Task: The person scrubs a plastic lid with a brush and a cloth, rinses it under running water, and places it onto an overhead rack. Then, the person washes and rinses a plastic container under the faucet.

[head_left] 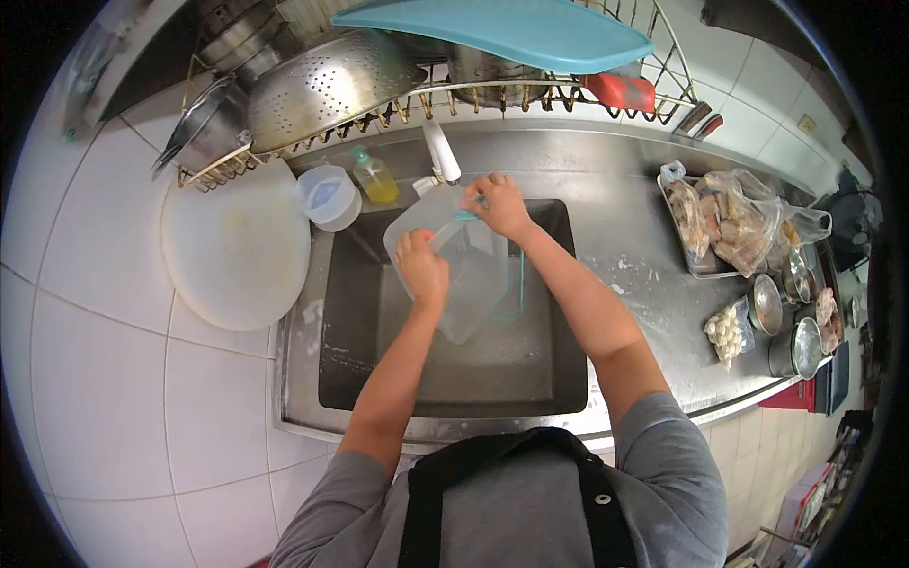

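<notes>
A translucent plastic container [473, 275] is tilted over the sink [568, 322], below the white faucet [440, 151]. My left hand [421, 270] is closed on its left edge, with the fingertips curled over the rim. My right hand [497, 205] pinches at the container's upper edge, beside a small teal piece [466, 217]; the exact grip is partly hidden by the fingers. A thin teal edge [522, 284] shows in the sink to the right of the container, and I cannot make out fully what it belongs to.
A white round board [237, 251], a white tub [329, 197] and a yellow soap bottle [377, 178] stand left. Overhead, a rack holds a colander [331, 90] and a blue board [502, 33]. At right are a tray of bagged food [724, 222], metal bowls [765, 305] and bagged garlic [725, 336].
</notes>
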The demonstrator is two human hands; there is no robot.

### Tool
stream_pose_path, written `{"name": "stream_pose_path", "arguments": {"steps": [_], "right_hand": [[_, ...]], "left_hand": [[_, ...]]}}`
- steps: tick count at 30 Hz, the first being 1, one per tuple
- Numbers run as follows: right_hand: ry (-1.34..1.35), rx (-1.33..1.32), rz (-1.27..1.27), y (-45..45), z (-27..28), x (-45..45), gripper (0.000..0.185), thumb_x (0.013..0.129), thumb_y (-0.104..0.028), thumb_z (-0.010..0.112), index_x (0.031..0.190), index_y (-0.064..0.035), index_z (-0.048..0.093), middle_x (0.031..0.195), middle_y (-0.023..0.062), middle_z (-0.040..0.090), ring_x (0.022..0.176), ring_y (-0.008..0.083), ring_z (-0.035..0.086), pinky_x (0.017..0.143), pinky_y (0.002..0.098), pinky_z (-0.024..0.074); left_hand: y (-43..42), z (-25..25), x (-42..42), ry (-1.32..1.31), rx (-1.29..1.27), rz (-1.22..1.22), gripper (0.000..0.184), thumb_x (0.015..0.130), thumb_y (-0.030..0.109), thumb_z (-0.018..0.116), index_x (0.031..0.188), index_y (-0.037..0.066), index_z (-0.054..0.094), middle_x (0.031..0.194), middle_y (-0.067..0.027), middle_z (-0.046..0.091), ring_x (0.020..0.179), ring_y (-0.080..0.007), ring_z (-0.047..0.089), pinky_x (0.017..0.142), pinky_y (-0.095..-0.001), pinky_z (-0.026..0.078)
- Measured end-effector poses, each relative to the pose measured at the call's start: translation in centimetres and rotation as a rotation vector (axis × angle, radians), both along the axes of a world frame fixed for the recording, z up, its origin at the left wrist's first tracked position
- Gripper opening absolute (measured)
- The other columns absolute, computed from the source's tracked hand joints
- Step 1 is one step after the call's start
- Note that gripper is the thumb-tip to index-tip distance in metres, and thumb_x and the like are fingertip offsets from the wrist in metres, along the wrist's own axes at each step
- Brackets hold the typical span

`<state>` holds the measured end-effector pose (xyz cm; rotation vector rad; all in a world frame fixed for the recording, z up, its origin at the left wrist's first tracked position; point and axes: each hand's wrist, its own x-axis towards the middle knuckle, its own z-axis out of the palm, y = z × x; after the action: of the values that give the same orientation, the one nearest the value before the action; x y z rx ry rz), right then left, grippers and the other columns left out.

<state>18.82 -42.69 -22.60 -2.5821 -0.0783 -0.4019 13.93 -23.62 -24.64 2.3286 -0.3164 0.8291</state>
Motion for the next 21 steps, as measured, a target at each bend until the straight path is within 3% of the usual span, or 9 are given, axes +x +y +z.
{"name": "stream_pose_path", "arguments": {"steps": [3, 6, 9, 12, 15, 21], "right_hand": [[0.281, 0.024, 0.063, 0.5, 1.8, -1.8, 0.05, 0.085, -0.059, 0.06, 0.119, -0.0219, 0.063, 0.132, 0.013, 0.052, 0.125, 0.0341, 0.045, 0.105, 0.0486, 0.0351], [0.138, 0.23, 0.565, -2.1, -0.3, -1.2, 0.056, 0.081, -0.054, 0.068, 0.123, -0.0177, 0.06, 0.125, 0.0154, 0.055, 0.125, 0.036, 0.045, 0.107, 0.049, 0.0342], [0.019, -0.01, 0.423, -1.7, 1.6, -5.0, 0.051, 0.078, -0.04, 0.075, 0.117, -0.011, 0.058, 0.115, 0.0162, 0.059, 0.119, 0.0348, 0.05, 0.1, 0.0473, 0.0411], [0.127, -0.014, 0.307, -1.0, 1.7, -6.3, 0.04, 0.076, -0.028, 0.073, 0.104, -0.0062, 0.055, 0.103, 0.0154, 0.06, 0.108, 0.0344, 0.055, 0.09, 0.0448, 0.0467], [-0.016, 0.054, 0.201, -0.1, 0.4, -7.4, 0.033, 0.072, -0.019, 0.071, 0.094, -0.0053, 0.051, 0.097, 0.0142, 0.059, 0.097, 0.0349, 0.058, 0.081, 0.0447, 0.0484], [0.005, 0.068, -0.009, 0.1, 1.7, -9.3, 0.037, 0.073, -0.02, 0.073, 0.098, -0.0042, 0.05, 0.097, 0.015, 0.06, 0.096, 0.0346, 0.057, 0.081, 0.0447, 0.0482]], "left_hand": [[0.4, -0.4, 1.7, -0.098, -0.056, -0.096, 0.023, 0.065, -0.009, 0.056, 0.084, 0.005, 0.055, 0.087, -0.0118, 0.053, 0.089, -0.0356, 0.052, 0.078, -0.0443, 0.04], [0.9, 0.2, 2.6, -0.12, -0.128, -0.202, 0.022, 0.065, -0.01, 0.056, 0.081, 0.005, 0.056, 0.084, -0.0103, 0.053, 0.085, -0.0348, 0.052, 0.076, -0.0444, 0.042], [1.3, 0.1, 3.5, -0.108, -0.175, -0.234, 0.019, 0.067, -0.007, 0.06, 0.082, 0.006, 0.057, 0.083, -0.0092, 0.053, 0.083, -0.0329, 0.053, 0.073, -0.0434, 0.044], [0.6, 0.5, 4.0, -0.145, -0.117, -0.222, 0.016, 0.072, -0.002, 0.065, 0.084, 0.006, 0.058, 0.084, -0.0089, 0.053, 0.08, -0.0312, 0.055, 0.07, -0.0417, 0.046], [-0.1, 1.5, 4.6, -0.149, 0.012, -0.222, 0.015, 0.075, 0.001, 0.068, 0.086, 0.006, 0.059, 0.086, -0.0083, 0.054, 0.08, -0.0312, 0.057, 0.07, -0.0411, 0.047], [0.1, 1.5, 6.5, 0.054, 0.052, -0.413, 0.023, 0.077, 0.002, 0.067, 0.098, 0.006, 0.062, 0.099, -0.0102, 0.06, 0.091, -0.0294, 0.064, 0.076, -0.0369, 0.052]]}}
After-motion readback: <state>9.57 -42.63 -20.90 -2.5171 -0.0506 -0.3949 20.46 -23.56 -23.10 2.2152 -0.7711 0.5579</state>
